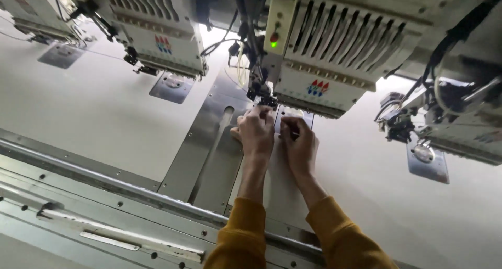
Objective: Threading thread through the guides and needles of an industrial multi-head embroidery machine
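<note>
My left hand and right hand side by side, fingers curled, pinching small white cloth piece directly under grey multi-needle embroidery head; right hand nearer needle, grip probably closed, partly hidden.

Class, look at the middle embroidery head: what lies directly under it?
Under the middle embroidery head are the left hand and right hand, resting on the white table beside a metal plate. The hands cover whatever they are handling.

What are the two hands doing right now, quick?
Left hand: fingers curled at the needle area under the embroidery head; whether it holds anything cannot be told.
Right hand: fingers bent, pinching something small and dark.
</note>
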